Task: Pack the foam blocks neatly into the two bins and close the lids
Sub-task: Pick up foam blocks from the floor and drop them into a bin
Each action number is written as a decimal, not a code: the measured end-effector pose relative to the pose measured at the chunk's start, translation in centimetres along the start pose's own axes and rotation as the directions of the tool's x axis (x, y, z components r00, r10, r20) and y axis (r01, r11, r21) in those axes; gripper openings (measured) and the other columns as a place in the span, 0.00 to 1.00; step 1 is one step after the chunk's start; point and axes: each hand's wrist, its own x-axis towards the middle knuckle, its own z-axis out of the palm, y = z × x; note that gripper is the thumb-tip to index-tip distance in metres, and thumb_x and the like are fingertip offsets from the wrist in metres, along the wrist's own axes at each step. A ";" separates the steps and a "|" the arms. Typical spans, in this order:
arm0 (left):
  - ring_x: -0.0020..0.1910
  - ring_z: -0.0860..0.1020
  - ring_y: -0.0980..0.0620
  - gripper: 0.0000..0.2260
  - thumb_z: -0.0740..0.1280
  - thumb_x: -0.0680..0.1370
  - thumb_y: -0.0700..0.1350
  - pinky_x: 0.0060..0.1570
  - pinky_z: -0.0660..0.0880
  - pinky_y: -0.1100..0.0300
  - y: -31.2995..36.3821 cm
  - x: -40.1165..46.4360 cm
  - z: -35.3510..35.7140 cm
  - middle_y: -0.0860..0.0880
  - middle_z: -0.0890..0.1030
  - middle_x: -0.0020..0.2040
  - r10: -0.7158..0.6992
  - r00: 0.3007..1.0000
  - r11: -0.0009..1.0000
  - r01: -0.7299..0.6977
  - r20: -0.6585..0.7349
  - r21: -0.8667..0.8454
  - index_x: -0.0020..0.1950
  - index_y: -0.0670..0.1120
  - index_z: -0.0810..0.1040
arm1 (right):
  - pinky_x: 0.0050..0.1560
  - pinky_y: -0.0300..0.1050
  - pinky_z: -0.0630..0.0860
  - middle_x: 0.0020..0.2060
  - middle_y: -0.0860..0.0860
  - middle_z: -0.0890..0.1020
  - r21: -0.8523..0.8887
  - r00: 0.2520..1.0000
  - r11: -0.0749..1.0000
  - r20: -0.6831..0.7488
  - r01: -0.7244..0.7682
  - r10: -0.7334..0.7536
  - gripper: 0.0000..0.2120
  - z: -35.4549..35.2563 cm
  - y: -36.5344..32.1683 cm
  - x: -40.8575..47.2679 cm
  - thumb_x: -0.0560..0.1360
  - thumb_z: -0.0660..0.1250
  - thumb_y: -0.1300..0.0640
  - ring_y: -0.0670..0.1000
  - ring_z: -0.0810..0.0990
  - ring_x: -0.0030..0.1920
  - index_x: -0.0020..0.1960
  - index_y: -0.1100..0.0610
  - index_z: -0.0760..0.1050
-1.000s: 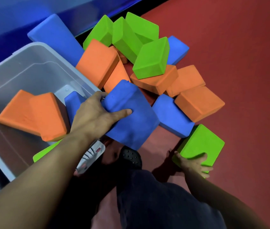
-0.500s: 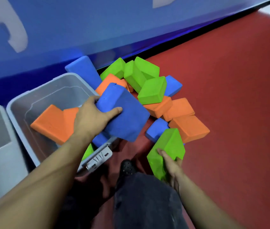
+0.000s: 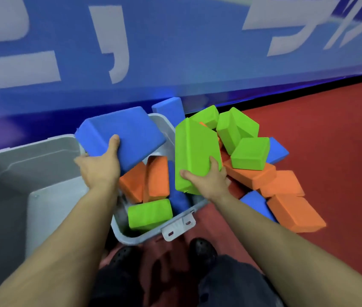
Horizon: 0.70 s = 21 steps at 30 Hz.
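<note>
The left hand held a big blue block up over the bins, with the thumb on top and the fingers hidden under it. The right hand held a tall green block by its lower end, fingers curled round it, just above the right side of the smaller bin.

That smaller bin was only partly packed. Inside it lay two orange blocks, a green block near the front, and a blue one along the right wall. They sat at odd angles, not in neat rows. The second bin, to the left, showed no blocks in the part that could be seen.

A lot was left to do. A pile of blocks lay on the red floor to the right of the smaller bin: green ones on top, orange ones below, and some blue ones poking out. One more blue block leaned against the blue wall behind the bin.

No lid could be seen. Only a grey latch hung on the front of the smaller bin.

So the job looked to be near its start. The two held blocks had to go in, then the pile, then some tidying, and last the lids.
</note>
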 end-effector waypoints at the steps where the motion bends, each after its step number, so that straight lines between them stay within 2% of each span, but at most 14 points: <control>1: 0.54 0.79 0.46 0.38 0.76 0.64 0.68 0.58 0.77 0.50 -0.1 0.7 -0.2 0.50 0.78 0.56 -0.035 0.999 0.998 0.034 -0.020 -0.047 0.63 0.45 0.69 | 0.77 0.56 0.54 0.80 0.60 0.51 -0.018 0.999 0.999 0.025 0.031 -0.031 0.59 1.0 -1.0 0.9 0.61 0.74 0.25 0.65 0.54 0.79 0.82 0.42 0.48; 3: 0.52 0.78 0.47 0.36 0.76 0.66 0.67 0.56 0.76 0.53 -0.4 2.0 -0.4 0.51 0.76 0.55 -0.086 0.995 0.990 0.079 -0.055 -0.119 0.61 0.46 0.67 | 0.78 0.57 0.56 0.80 0.60 0.55 -0.055 0.996 0.996 0.062 0.073 -0.070 0.59 2.9 -3.2 2.7 0.59 0.71 0.24 0.64 0.56 0.79 0.82 0.44 0.51; 5: 0.51 0.77 0.47 0.35 0.76 0.67 0.66 0.53 0.75 0.54 -1.0 3.4 -0.5 0.50 0.76 0.55 -0.111 0.989 0.984 0.096 -0.094 -0.151 0.60 0.47 0.66 | 0.77 0.56 0.59 0.78 0.59 0.63 -0.108 0.991 0.988 0.081 0.113 -0.105 0.57 4.5 -5.2 4.6 0.60 0.68 0.23 0.62 0.63 0.77 0.81 0.47 0.56; 7: 0.50 0.77 0.47 0.37 0.77 0.67 0.66 0.52 0.75 0.53 -1.6 4.7 -0.5 0.50 0.76 0.56 -0.131 0.983 0.980 0.109 -0.126 -0.168 0.63 0.45 0.67 | 0.74 0.53 0.63 0.73 0.58 0.71 -0.174 0.987 0.972 0.072 0.157 -0.146 0.47 5.6 -7.2 6.6 0.67 0.65 0.26 0.61 0.69 0.73 0.79 0.51 0.63; 9: 0.49 0.77 0.47 0.37 0.78 0.68 0.64 0.50 0.74 0.54 -2.3 6.0 -0.6 0.50 0.76 0.55 -0.155 0.978 0.975 0.129 -0.137 -0.180 0.64 0.45 0.66 | 0.70 0.52 0.67 0.67 0.59 0.78 -0.189 0.982 0.964 0.018 0.187 -0.186 0.37 6.2 -9.1 8.9 0.74 0.61 0.30 0.62 0.74 0.69 0.72 0.55 0.72; 11: 0.49 0.77 0.46 0.35 0.78 0.68 0.63 0.48 0.73 0.54 -3.0 7.1 -0.5 0.50 0.76 0.55 -0.172 0.975 0.973 0.146 -0.142 -0.177 0.63 0.46 0.66 | 0.66 0.53 0.71 0.63 0.61 0.80 -0.178 0.973 0.960 -0.048 0.216 -0.227 0.33 6.6 -10.6 11.1 0.77 0.61 0.32 0.63 0.76 0.65 0.66 0.59 0.77; 13: 0.52 0.78 0.46 0.36 0.79 0.67 0.63 0.52 0.76 0.52 -3.7 7.8 -0.3 0.49 0.76 0.56 -0.183 0.972 0.972 0.157 -0.145 -0.175 0.62 0.46 0.65 | 0.66 0.55 0.72 0.63 0.61 0.80 -0.190 0.963 0.951 -0.070 0.244 -0.261 0.32 7.3 -11.8 12.3 0.78 0.60 0.33 0.64 0.76 0.65 0.65 0.60 0.78; 16: 0.56 0.79 0.46 0.38 0.79 0.67 0.62 0.60 0.77 0.49 -4.2 8.0 0.2 0.49 0.75 0.56 -0.217 0.967 0.966 0.193 -0.134 -0.171 0.65 0.44 0.65 | 0.65 0.53 0.73 0.62 0.60 0.81 -0.212 0.959 0.937 0.005 0.278 -0.283 0.29 9.2 -12.1 12.3 0.80 0.61 0.37 0.62 0.77 0.65 0.65 0.60 0.78; 18: 0.56 0.79 0.45 0.38 0.80 0.66 0.62 0.60 0.77 0.48 -4.1 7.7 0.7 0.49 0.74 0.55 -0.233 0.966 0.961 0.212 -0.114 -0.176 0.63 0.44 0.65 | 0.63 0.49 0.74 0.60 0.57 0.82 -0.092 0.957 0.952 0.038 0.291 -0.289 0.25 10.3 -11.4 11.3 0.80 0.63 0.39 0.59 0.79 0.63 0.64 0.59 0.79; 20: 0.52 0.79 0.45 0.36 0.80 0.65 0.62 0.58 0.78 0.49 -4.0 7.2 0.8 0.50 0.75 0.53 -0.242 0.967 0.955 0.223 -0.080 -0.194 0.60 0.45 0.66 | 0.57 0.45 0.74 0.56 0.52 0.83 0.154 0.957 0.950 0.055 0.273 -0.284 0.20 10.9 -10.5 9.2 0.80 0.65 0.42 0.53 0.81 0.58 0.61 0.57 0.79; 21: 0.51 0.79 0.46 0.37 0.80 0.64 0.64 0.57 0.78 0.50 -4.0 7.2 1.1 0.51 0.77 0.53 -0.244 0.968 0.953 0.228 -0.061 -0.200 0.60 0.44 0.68 | 0.56 0.44 0.74 0.57 0.50 0.83 0.297 0.965 0.932 0.093 0.209 -0.247 0.20 11.1 -10.0 8.2 0.80 0.66 0.41 0.51 0.81 0.56 0.62 0.55 0.78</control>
